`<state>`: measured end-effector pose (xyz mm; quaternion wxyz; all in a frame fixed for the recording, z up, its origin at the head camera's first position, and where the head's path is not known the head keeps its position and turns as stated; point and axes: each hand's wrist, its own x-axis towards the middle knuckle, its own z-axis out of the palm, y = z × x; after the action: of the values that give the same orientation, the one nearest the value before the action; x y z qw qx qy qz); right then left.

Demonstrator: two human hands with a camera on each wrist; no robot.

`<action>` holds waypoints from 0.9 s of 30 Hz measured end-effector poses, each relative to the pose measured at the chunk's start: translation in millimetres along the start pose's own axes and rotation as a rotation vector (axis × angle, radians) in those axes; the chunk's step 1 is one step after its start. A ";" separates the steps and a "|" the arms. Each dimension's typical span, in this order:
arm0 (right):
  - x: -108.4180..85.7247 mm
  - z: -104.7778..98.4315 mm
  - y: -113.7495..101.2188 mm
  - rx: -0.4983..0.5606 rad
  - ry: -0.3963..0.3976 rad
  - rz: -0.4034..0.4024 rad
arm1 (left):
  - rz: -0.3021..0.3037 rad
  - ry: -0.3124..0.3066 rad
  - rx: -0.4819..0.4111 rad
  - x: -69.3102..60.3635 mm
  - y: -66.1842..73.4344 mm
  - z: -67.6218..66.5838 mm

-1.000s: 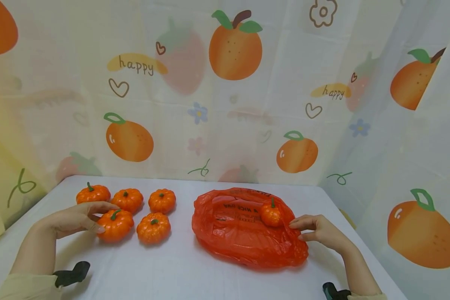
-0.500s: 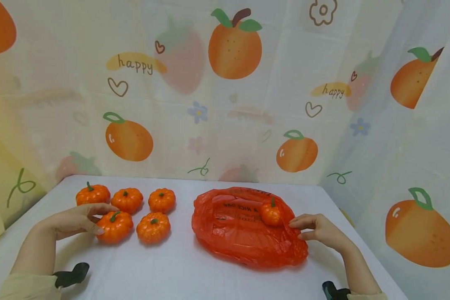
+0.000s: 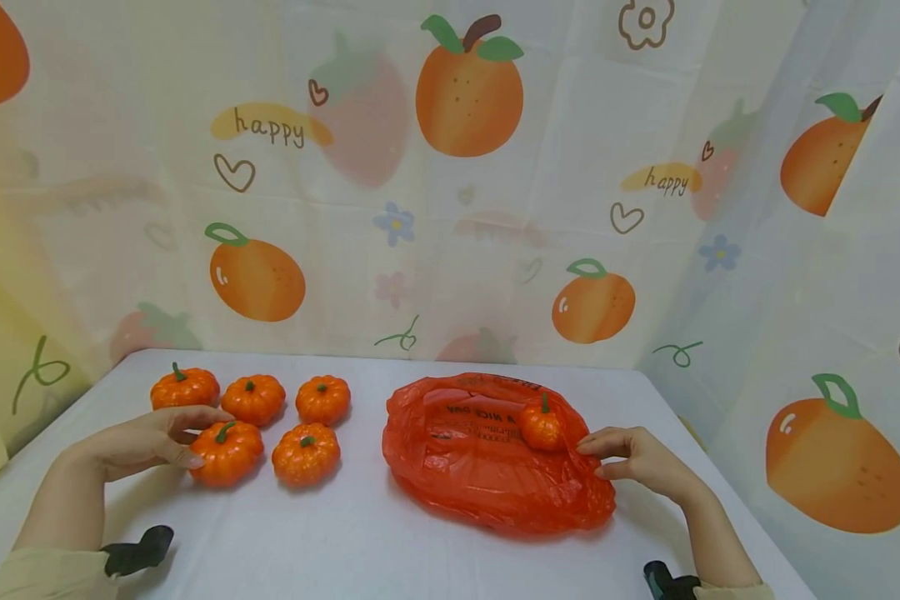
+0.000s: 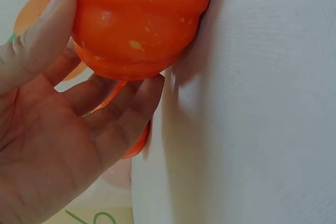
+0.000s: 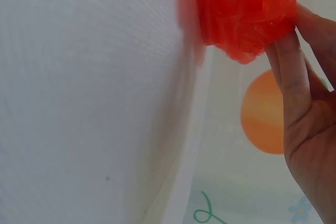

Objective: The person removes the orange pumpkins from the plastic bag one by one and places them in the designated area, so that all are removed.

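My left hand [image 3: 150, 437] holds a small orange pumpkin [image 3: 227, 457] with a green stem at the front left of a group, thumb on its near side and fingers behind. In the left wrist view the thumb and fingertips touch the pumpkin [image 4: 139, 24], which sits on the table. My right hand [image 3: 641, 462] pinches the right rim of a red plastic bag [image 3: 487, 492], lying with its mouth spread. Another small pumpkin [image 3: 543, 428] sits at the bag's right side, near the right fingertips. In the right wrist view, fingers and thumb meet the bag's edge [image 5: 244, 14].
More small pumpkins stand near the left hand: one at the back left [image 3: 185, 388], others beside it, and a nearer one [image 3: 306, 456] to the right. The white table [image 3: 375, 542] ends at a fruit-print curtain [image 3: 360, 275]. Black straps [image 3: 141, 550] are on both wrists.
The left hand and its pumpkin have edged very slightly left, and the pumpkin's stem leans a little more that way. The right hand and the bag stay in place.
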<state>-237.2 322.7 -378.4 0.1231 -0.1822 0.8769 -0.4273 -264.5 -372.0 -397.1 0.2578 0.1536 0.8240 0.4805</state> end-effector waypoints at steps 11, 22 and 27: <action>-0.3 0.2 -0.7 0.001 -0.001 -0.001 | -0.001 0.020 0.036 -2.8 5.9 3.2; -0.4 0.5 0.6 -0.010 0.005 -0.013 | 0.055 0.018 0.041 -6.5 7.0 0.5; -0.2 0.5 0.7 -0.005 0.005 -0.011 | 0.120 -0.010 -0.009 -9.6 6.3 -0.9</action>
<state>-236.9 322.8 -379.2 0.1182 -0.1863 0.8773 -0.4261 -257.1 -374.3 -388.7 0.2335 0.2040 0.8098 0.4981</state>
